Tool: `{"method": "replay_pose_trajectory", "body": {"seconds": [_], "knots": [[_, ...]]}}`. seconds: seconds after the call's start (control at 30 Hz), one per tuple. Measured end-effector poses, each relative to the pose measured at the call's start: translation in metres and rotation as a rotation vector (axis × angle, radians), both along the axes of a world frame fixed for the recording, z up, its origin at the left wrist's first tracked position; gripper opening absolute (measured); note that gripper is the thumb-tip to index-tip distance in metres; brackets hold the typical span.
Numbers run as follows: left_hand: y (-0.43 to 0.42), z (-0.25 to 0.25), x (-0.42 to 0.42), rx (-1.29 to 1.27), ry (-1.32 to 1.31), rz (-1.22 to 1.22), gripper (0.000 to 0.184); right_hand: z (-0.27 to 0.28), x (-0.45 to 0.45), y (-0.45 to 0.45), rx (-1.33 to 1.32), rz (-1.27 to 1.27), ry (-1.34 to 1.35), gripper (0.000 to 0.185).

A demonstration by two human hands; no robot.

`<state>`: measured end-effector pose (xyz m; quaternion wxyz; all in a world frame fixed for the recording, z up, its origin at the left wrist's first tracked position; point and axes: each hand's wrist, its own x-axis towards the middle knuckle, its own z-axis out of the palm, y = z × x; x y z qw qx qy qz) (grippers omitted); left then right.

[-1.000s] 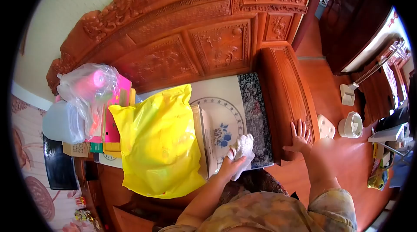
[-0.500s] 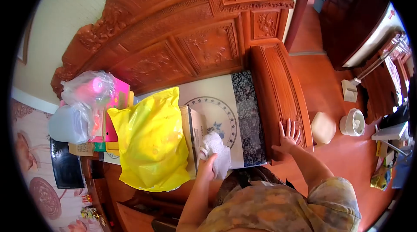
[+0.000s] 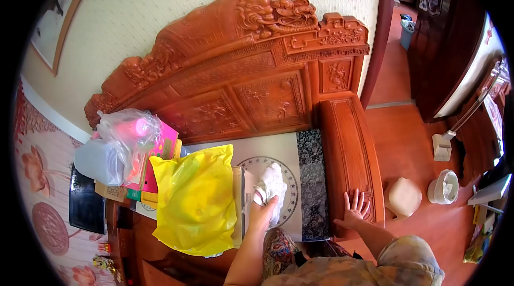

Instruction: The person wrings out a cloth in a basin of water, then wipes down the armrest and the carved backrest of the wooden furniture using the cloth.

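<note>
A carved wooden bench (image 3: 214, 80) bears a yellow bag (image 3: 195, 200) beside a cardboard box (image 3: 239, 192). The person's right hand (image 3: 352, 213) lies open, fingers spread, on the armrest (image 3: 350, 147); the left hand (image 3: 262, 213) grips a crumpled white cloth (image 3: 273, 183) over the seat's ringed pattern.

L hand (image 3: 261, 213) curled shut; R hand (image 3: 353, 215) splayed, palm down.

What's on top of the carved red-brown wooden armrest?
On the armrest: bare right hand, fingers spread, near the front end. The wood beneath the palm is covered; can't see it.
</note>
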<state>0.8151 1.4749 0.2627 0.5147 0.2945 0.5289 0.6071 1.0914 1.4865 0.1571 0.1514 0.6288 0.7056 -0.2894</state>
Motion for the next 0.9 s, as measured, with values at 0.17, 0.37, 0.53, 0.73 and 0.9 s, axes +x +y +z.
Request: {"method": "replay_pose_trajectory", "body": {"seconds": [0.17,0.37,0.53,0.73,0.9], "knots": [[0.004,-0.014,-0.008,-0.038,0.427,-0.108,0.045,-0.003,0.005,0.002,0.006,0.004,0.026,0.105],[0.061,0.07,-0.022,-0.057,0.811,-0.264,0.039,0.0,0.016,0.014,0.167,-0.288,0.164,0.098],[0.164,0.12,-0.072,0.394,0.814,-0.195,0.042,0.01,0.004,0.054,0.079,-0.545,0.079,0.111],[0.309,0.217,-0.151,0.825,0.765,-0.088,0.033,0.029,-0.034,0.095,-0.101,-0.681,-0.086,0.125],[0.39,0.254,-0.201,0.732,1.087,0.157,0.034,0.021,-0.037,0.091,-0.213,-0.713,-0.153,0.133]]}}
